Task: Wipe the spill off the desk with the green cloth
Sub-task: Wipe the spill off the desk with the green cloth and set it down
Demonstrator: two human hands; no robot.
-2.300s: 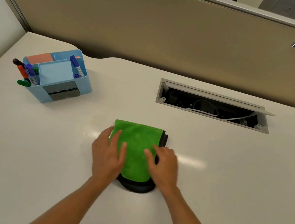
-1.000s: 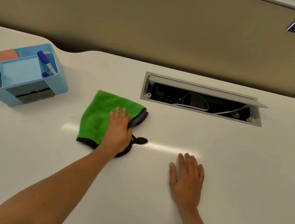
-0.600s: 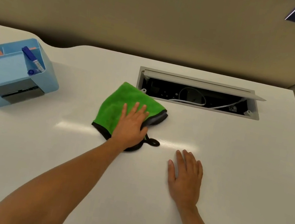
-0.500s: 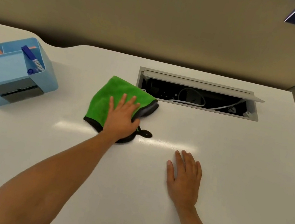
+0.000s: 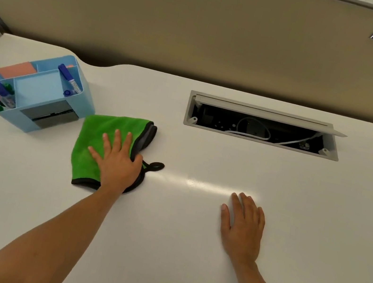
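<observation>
The green cloth (image 5: 96, 135), folded, with a dark edge and a black hanging loop (image 5: 156, 166), lies on the white desk (image 5: 161, 249) left of centre. My left hand (image 5: 118, 164) presses flat on its right half, fingers spread, thumb at the dark edge. My right hand (image 5: 244, 226) rests palm down on the bare desk to the right, fingers apart, holding nothing. No spill shows on the surface; only a bright glare stripe (image 5: 210, 186) lies between my hands.
A light blue desk organizer (image 5: 39, 95) with markers and sticky notes stands just left of the cloth. An open cable hatch (image 5: 262, 127) with white wires sits at the back right. A beige partition (image 5: 200, 31) rises behind the desk.
My left hand has slid the cloth to the left, away from the cable hatch and toward the blue organizer. My right hand has stayed flat in place.
</observation>
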